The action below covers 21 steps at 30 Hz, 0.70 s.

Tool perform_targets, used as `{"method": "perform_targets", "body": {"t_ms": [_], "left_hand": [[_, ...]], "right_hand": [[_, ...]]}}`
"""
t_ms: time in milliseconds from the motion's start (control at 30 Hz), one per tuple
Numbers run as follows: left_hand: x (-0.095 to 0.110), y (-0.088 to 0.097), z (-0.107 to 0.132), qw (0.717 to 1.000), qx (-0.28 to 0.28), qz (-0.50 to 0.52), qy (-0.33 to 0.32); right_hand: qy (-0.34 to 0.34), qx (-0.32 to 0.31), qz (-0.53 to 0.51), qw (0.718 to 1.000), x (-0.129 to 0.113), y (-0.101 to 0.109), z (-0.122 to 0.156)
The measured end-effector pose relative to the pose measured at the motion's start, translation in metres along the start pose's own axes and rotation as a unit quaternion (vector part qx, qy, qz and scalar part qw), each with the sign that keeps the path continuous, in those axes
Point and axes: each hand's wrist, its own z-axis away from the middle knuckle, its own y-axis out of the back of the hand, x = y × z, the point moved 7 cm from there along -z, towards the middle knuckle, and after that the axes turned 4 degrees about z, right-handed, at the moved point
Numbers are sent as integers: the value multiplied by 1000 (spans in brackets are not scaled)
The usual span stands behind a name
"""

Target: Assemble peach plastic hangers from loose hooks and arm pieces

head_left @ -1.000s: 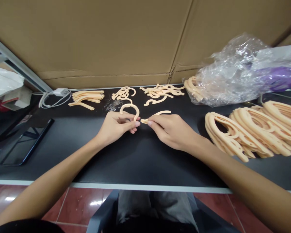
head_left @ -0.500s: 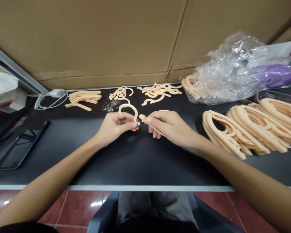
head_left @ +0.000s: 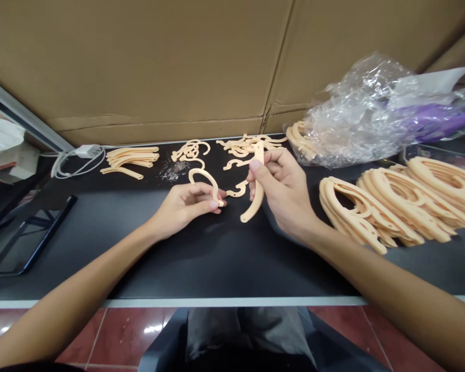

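The right fingers (head_left: 266, 178) hide part of the curved strip (head_left: 251, 207).

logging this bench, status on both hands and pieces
Left hand pinching hook. Right hand gripping curved strip, apart from hook. Small curved piece between hands, unclear if held.

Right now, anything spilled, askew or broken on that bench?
Yes: small whitish bits lie scattered on the black tabletop, between the stacked strips and the tangled hooks. Looks like loose debris; too small to identify. One strip also sits askew in front of its stack. No obvious breakage.
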Motion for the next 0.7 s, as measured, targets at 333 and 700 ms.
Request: {"method": "perform_targets", "body": {"t_ms": [333, 700], "left_hand": [[4, -13, 1, 999, -53, 9, 9], [4, 0, 2, 996, 21, 78, 43]], "right_hand": [[-36, -46, -31, 998, -1, -12, 9], [-51, -83, -30, 995, 0, -14, 8]]}}
